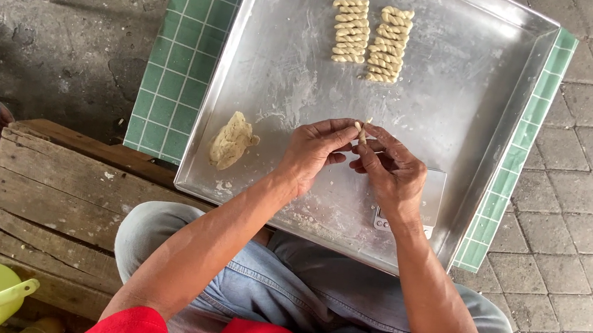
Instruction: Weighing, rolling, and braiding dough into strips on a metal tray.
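The left hand (313, 150) and the right hand (390, 170) pinch together one small pale twisted dough strip (361, 131), fingertips closed on its ends, probably to twist it. They hold it above the square floured metal tray (467, 82), near two rows of finished pale twisted dough pieces (370, 40); the beige dough lump (232, 140) waits aside.

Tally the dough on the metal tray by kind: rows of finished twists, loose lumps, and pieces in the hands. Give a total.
Rows of finished twists: 2
Loose dough lump: 1
Piece being twisted, pinched between the left hand and the right hand: 1
Total: 4, all over the metal tray.
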